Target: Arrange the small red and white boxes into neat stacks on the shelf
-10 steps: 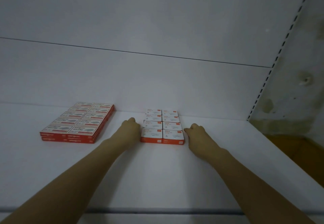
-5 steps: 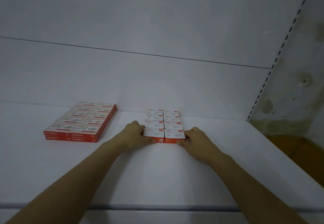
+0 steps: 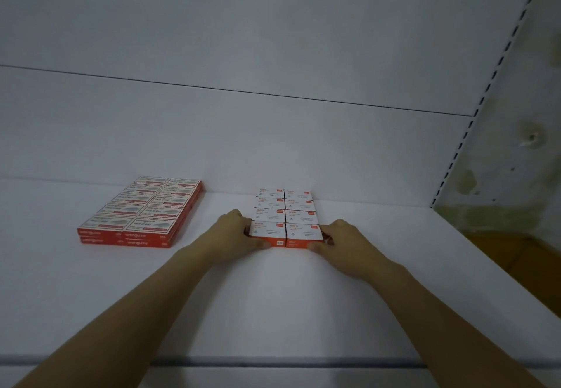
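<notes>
A block of small red and white boxes (image 3: 285,216) sits two wide and several deep on the white shelf (image 3: 273,296), reaching back to the rear wall. My left hand (image 3: 235,236) grips the front left box (image 3: 267,232), thumb on its red front face and fingers along its left side. The front right box (image 3: 303,234) is held the same way by my right hand (image 3: 343,243), thumb on the front and fingers at its right side. Both forearms stretch in from the bottom of the view.
A second, flatter block of red and white boxes (image 3: 142,214), two layers high, lies to the left on the shelf. A slotted upright (image 3: 473,114) marks the shelf's right end, with a stained wall (image 3: 522,132) beyond. The shelf's front edge (image 3: 273,360) runs near the bottom.
Both hands moved from the sides of the box block round to its front corners, thumbs now on the front faces. The front boxes sit flush with the row behind.
</notes>
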